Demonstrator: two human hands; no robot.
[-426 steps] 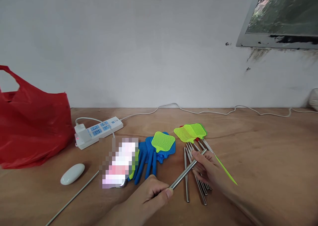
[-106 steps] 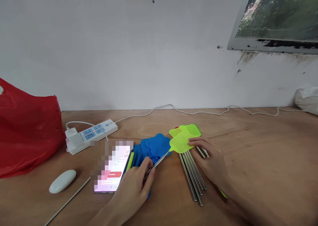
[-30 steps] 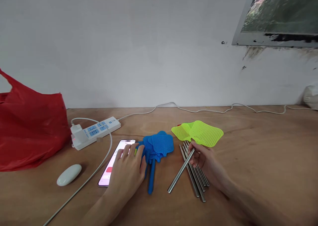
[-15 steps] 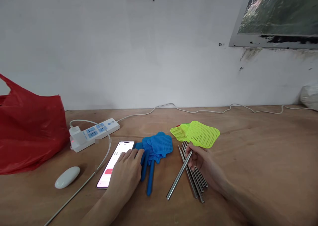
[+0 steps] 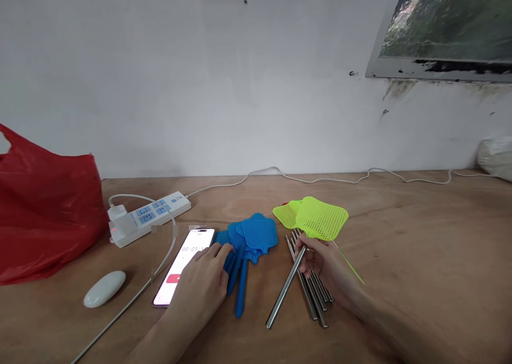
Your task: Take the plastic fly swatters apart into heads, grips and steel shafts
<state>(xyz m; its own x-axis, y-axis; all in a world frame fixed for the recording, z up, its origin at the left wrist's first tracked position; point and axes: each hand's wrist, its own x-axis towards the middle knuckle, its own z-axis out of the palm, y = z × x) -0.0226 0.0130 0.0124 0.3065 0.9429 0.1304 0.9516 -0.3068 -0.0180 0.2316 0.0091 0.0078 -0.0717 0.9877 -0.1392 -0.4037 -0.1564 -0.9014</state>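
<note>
My right hand (image 5: 322, 254) pinches a fly swatter with a lime-green perforated head (image 5: 322, 218) and a shiny metal handle (image 5: 286, 289) that slants down to the left. Beneath this hand lie several metal rods (image 5: 316, 294). Another green swatter head (image 5: 286, 214) shows behind the held one. A thin green strip (image 5: 350, 263) sticks out beside my right wrist. My left hand (image 5: 204, 278) rests over the phone's edge, fingers curled around a blue handle (image 5: 231, 260); its fingertips are partly hidden. Blue swatter heads (image 5: 260, 232) lie overlapped beyond it, with another blue handle (image 5: 241, 292) alongside.
A lit phone (image 5: 200, 241) shows a timer. Left of it are a white power strip (image 5: 150, 214) with a plugged-in adapter, a cable (image 5: 124, 308), a white oval object (image 5: 104, 289) and a red plastic bag (image 5: 48, 209). A thin cord (image 5: 256, 173) runs along the wall.
The held swatter's head has shifted slightly left and its handle end slightly down. The thin green strip has come into sight by my right wrist. My left hand has barely moved.
</note>
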